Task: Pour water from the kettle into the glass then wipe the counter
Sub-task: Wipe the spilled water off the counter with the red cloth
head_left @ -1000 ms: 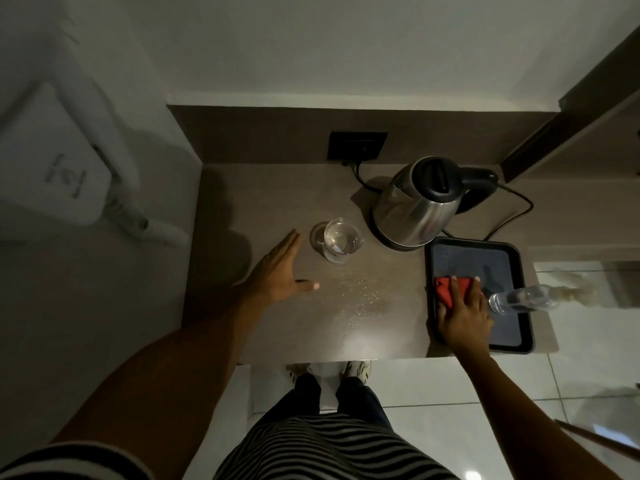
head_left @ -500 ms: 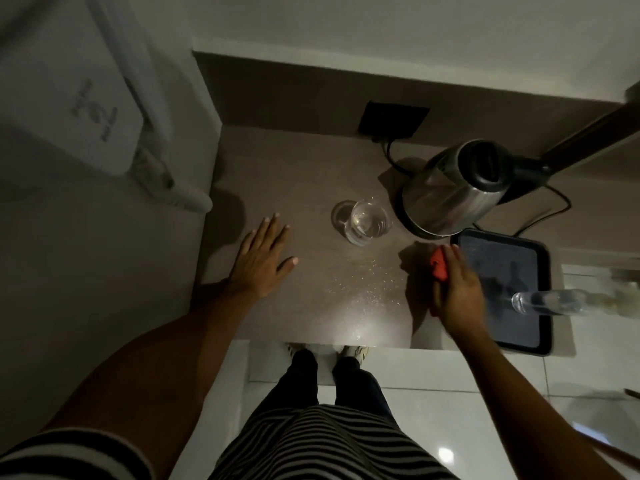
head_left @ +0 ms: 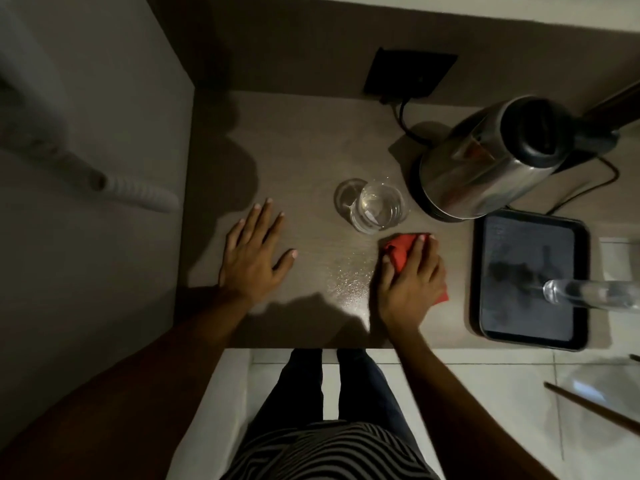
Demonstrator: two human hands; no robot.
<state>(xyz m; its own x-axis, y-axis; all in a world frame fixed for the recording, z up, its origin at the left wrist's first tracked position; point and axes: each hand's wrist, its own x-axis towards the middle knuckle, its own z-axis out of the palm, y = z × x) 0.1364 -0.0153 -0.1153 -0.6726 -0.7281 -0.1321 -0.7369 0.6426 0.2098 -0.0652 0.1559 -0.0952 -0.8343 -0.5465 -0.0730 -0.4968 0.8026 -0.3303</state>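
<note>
A steel kettle [head_left: 485, 168] with a black lid stands on its base at the back right of the brown counter [head_left: 304, 147]. Left of it stands a clear glass [head_left: 379, 207] holding water. My right hand [head_left: 410, 278] presses a red cloth [head_left: 400, 249] flat on the counter just in front of the glass. Fine water droplets [head_left: 349, 278] glisten on the surface between my hands. My left hand [head_left: 254, 252] rests flat on the counter, fingers spread, holding nothing.
A black tray [head_left: 585, 271] lies at the right with a clear plastic bottle [head_left: 588, 294] lying on it. A black wall socket [head_left: 410, 76] with the kettle's cord sits at the back. A wall closes the left side. Tiled floor lies below the front edge.
My right hand carried the red cloth from the tray leftward and set it down on the counter by the glass. My left hand lowered flat onto the counter.
</note>
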